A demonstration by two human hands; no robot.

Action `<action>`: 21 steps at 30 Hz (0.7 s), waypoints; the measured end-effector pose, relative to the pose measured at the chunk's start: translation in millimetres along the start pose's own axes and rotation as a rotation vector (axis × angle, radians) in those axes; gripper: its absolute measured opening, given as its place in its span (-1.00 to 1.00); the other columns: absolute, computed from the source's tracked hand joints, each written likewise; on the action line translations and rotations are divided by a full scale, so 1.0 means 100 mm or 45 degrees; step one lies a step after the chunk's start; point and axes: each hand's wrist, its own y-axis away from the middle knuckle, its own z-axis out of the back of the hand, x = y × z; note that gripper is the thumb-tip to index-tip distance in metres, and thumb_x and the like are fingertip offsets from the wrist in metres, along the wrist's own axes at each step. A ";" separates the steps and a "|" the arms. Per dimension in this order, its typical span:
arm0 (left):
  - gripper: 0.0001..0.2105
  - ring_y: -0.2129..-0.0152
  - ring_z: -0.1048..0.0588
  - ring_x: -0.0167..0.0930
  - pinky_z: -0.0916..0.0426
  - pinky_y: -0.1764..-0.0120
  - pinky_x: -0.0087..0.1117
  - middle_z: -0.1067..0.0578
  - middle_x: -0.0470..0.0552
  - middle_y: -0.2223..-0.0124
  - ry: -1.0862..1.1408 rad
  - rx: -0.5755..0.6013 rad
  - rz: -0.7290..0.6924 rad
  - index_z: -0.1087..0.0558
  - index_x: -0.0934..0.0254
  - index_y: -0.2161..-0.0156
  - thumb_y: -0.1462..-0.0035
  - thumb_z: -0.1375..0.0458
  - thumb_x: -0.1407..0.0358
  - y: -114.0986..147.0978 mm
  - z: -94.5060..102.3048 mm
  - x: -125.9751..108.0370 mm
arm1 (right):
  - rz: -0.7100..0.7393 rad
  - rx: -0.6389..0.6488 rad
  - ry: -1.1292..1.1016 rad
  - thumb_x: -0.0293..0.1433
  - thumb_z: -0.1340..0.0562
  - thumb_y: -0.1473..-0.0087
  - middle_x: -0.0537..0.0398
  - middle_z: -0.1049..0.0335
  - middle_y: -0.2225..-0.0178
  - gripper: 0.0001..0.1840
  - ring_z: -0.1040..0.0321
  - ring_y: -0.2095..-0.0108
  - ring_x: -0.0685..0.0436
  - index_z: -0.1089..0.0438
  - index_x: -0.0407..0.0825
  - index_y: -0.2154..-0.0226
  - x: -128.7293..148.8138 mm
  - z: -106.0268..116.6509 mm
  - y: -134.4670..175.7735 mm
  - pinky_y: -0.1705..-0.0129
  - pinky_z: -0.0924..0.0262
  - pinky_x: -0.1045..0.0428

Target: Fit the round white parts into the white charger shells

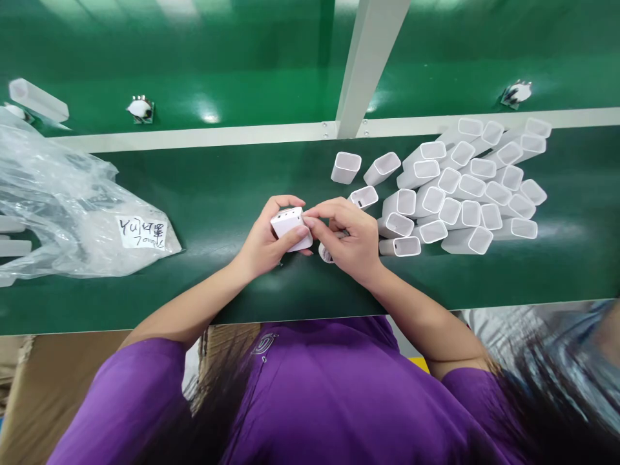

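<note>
Your left hand [261, 242] is clamped on a white box [294, 237], over the green bench [217, 187]. Your right hand [356, 236] has its fingertips at the box's right edge; can't tell if they grip. White tubes [448, 211] right, plastic bag [97, 226] left.

You wear the single camera on your head, and it looks forward and steeply down. Your purple shirt [329, 394] is close below it, filling the bottom edge. Your left hand [271, 237] and right hand [351, 239] sit mid-view; the wide framing spans the green bench [242, 184] and, farther off, a pale post [372, 68].
</note>
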 end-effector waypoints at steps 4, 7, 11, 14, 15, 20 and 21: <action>-0.63 0.54 -0.49 -0.53 -0.39 0.56 -0.54 -0.42 -0.11 0.30 -0.093 -0.079 -0.131 -0.25 0.19 0.08 -0.19 -0.25 0.04 0.00 0.01 0.02 | 0.014 -0.005 -0.011 -0.48 -0.30 -0.19 0.11 -0.54 0.31 -0.94 -0.39 0.40 0.07 -0.51 -0.05 0.30 0.00 0.00 0.00 0.51 -0.17 0.14; -0.64 0.45 -0.50 -0.50 -0.39 0.51 -0.51 -0.45 -0.06 0.21 -0.098 -0.071 -0.193 -0.24 0.17 0.03 -0.23 -0.20 0.04 0.02 0.04 0.08 | 0.019 -0.031 -0.004 -0.48 -0.30 -0.19 0.12 -0.55 0.31 -0.94 -0.38 0.42 0.07 -0.51 -0.05 0.30 -0.01 -0.01 0.00 0.50 -0.19 0.14; -0.64 0.28 -0.52 -0.42 -0.46 0.28 -0.38 -0.48 -0.01 0.12 -0.290 -0.088 -0.279 -0.20 0.16 -0.05 -0.28 -0.16 0.09 0.04 0.07 0.16 | 0.047 -0.046 0.024 -0.50 -0.29 -0.19 0.11 -0.55 0.32 -0.93 -0.44 0.34 0.04 -0.51 -0.06 0.31 -0.01 0.00 0.00 0.40 -0.30 0.14; -0.66 0.22 -0.53 -0.40 -0.46 0.22 -0.34 -0.48 0.03 0.08 -0.410 -0.102 -0.343 -0.16 0.18 -0.07 -0.30 -0.13 0.13 0.04 0.06 0.16 | 0.075 -0.053 0.041 -0.52 -0.28 -0.20 0.10 -0.54 0.33 -0.91 -0.45 0.32 0.03 -0.51 -0.07 0.30 -0.01 0.00 0.00 0.31 -0.35 0.13; -0.67 0.22 -0.54 -0.40 -0.46 0.22 -0.34 -0.48 0.04 0.08 -0.414 -0.090 -0.364 -0.14 0.18 -0.07 -0.32 -0.11 0.15 0.04 0.04 0.14 | 0.081 -0.057 0.049 -0.52 -0.27 -0.20 0.10 -0.54 0.33 -0.90 -0.46 0.32 0.03 -0.51 -0.07 0.30 -0.01 0.00 0.00 0.30 -0.36 0.12; -0.67 0.16 -0.56 -0.39 -0.46 0.16 -0.33 -0.50 0.09 0.04 -0.396 -0.063 -0.354 -0.07 0.18 -0.06 -0.34 -0.09 0.17 0.05 -0.01 0.09 | 0.082 -0.076 0.072 -0.48 -0.25 -0.22 0.10 -0.53 0.31 -0.89 -0.45 0.33 0.01 -0.52 -0.02 0.30 -0.01 -0.01 0.02 0.29 -0.37 0.10; -0.66 0.14 -0.56 -0.39 -0.46 0.13 -0.30 -0.50 0.11 0.02 -0.408 -0.072 -0.348 -0.06 0.17 -0.07 -0.33 -0.09 0.16 0.05 -0.02 0.09 | 0.063 -0.077 0.079 -0.47 -0.25 -0.23 0.09 -0.52 0.32 -0.88 -0.44 0.33 0.01 -0.52 -0.02 0.30 -0.01 -0.02 0.03 0.29 -0.37 0.10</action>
